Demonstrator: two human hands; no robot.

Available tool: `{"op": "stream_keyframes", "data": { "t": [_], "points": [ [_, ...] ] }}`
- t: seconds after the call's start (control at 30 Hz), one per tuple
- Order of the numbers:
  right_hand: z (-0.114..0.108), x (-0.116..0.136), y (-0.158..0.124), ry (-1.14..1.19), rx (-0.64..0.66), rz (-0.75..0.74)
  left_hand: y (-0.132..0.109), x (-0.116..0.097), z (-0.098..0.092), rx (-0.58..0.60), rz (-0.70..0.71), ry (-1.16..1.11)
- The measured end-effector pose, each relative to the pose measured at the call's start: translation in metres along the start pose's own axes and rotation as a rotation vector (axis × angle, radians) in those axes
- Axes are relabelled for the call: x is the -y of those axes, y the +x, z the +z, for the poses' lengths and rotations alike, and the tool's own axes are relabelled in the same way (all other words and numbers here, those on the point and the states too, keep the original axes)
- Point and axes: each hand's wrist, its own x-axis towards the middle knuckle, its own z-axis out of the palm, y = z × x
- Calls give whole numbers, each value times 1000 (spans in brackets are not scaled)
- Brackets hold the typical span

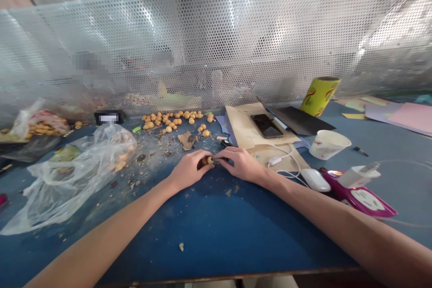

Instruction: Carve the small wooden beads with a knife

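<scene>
My left hand [191, 171] and my right hand [239, 164] meet above the blue table [216, 234], and the fingers of both are closed on a small tan gourd-shaped bead [208, 160]. A dark piece [201, 163] shows at its left end, partly hidden by my left fingers. Beyond my hands lies a scattered heap of similar tan gourds [172, 120]. A torn brown scrap [186, 140] rests between that heap and my hands, among crumbs and dust on the tabletop.
A crumpled clear plastic bag [81, 175] lies left, and a bag of gourds [42, 126] sits beyond it. On the right are a phone on kraft paper [266, 126], a paper cup [328, 144], a white mouse [315, 180] and a charger [357, 176]. A perforated metal screen [216, 49] stands behind.
</scene>
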Motion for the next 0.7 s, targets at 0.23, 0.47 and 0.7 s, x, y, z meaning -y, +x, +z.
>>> {"op": "stream_keyframes", "data": {
  "t": [0.23, 0.47, 0.7],
  "points": [
    [-8, 3, -2, -19, 102, 1, 0, 2, 1, 38, -7, -90],
    [-15, 5, -3, -87, 132, 17, 1, 5, -2, 83, -87, -81],
    [-19, 7, 3, -176, 177, -15, 4, 5, -4, 98, -88, -108]
  ]
}}
